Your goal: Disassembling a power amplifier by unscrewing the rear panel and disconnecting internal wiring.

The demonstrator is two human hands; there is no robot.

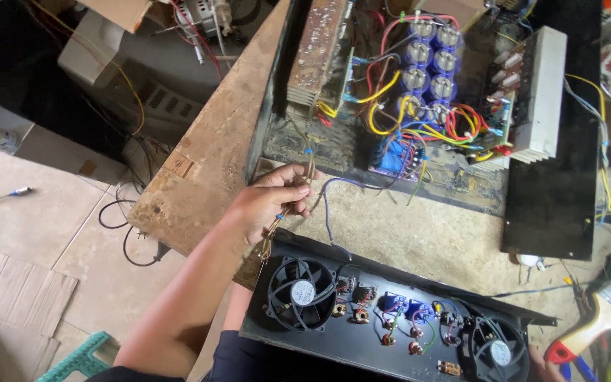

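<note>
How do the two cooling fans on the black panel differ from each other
The left fan shows whole, with its round hub label and blades plain to see; the right fan is cut off by the bottom edge of the picture. The left fan sits near the left hand, which grips a thin wire bundle; the right fan lies by the panel's far end, close to the right hand. Both are black, round-bladed, and mounted in the same panel.

Fan panel lies before the chassis (on the bench).

soft even daylight, sharp focus, wide-angle bending at edges.
</note>
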